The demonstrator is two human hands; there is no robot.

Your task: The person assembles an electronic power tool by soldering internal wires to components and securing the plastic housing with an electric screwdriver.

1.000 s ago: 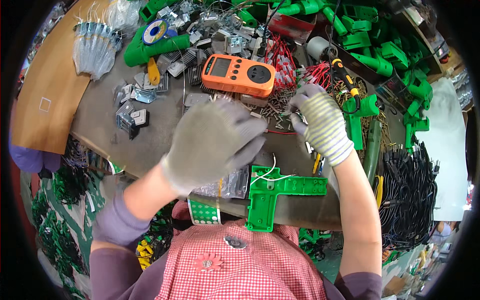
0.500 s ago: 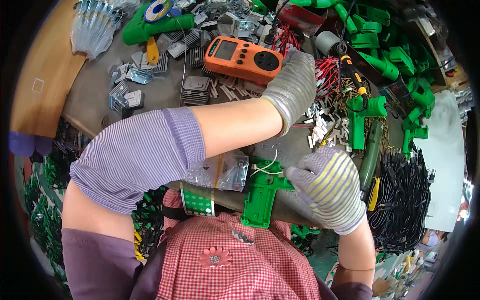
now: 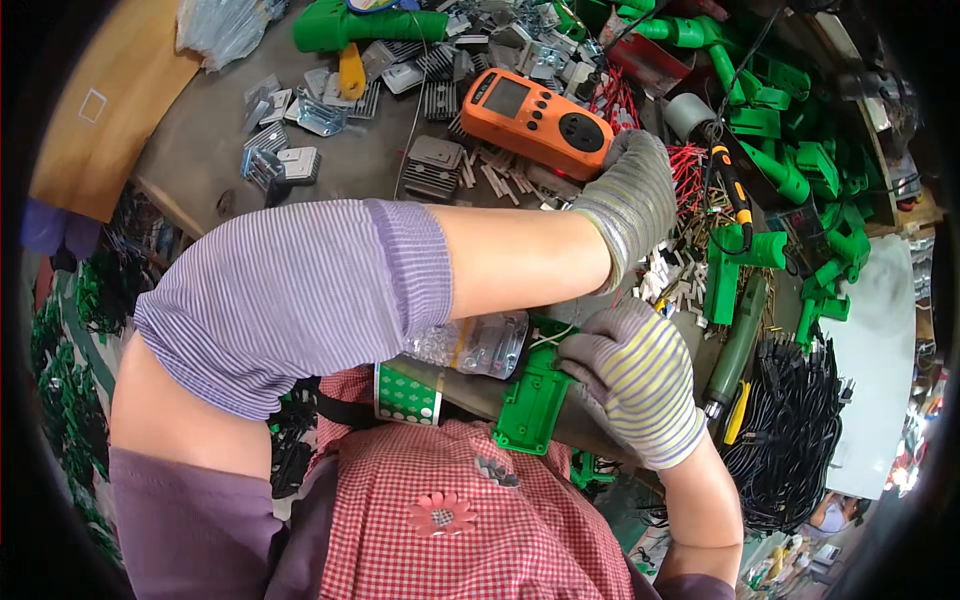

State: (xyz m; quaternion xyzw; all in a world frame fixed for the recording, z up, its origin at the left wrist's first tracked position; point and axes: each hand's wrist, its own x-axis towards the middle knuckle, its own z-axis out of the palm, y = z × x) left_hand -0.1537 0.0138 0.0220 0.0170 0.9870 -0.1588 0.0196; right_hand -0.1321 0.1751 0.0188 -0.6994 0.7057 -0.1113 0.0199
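My left hand (image 3: 632, 200), in a striped knit glove, reaches across the bench to the right end of an orange meter (image 3: 538, 120) with a screen and a round socket. Red wires (image 3: 686, 172) lie just beyond that hand; its fingers are mostly hidden. Close to me, my right hand (image 3: 640, 378), gloved alike, is closed on the right side of an open green plastic housing half (image 3: 530, 405). A thin white wire (image 3: 556, 337) runs inside the housing, up to the glove. The right fingertips are partly hidden.
Small white sleeves (image 3: 680, 280) lie right of my left wrist. A green power screwdriver (image 3: 738, 340), a yellow-handled tool (image 3: 738, 412) and bundled black cords (image 3: 790, 430) are on the right. Metal heat sinks (image 3: 433, 167) lie left of the meter. A clear plastic packet (image 3: 470, 345) touches the housing.
The view has shifted, so the bench things appear further right. My right hand has moved left over the housing's side. My left hand has drawn slightly nearer, still beside the meter.
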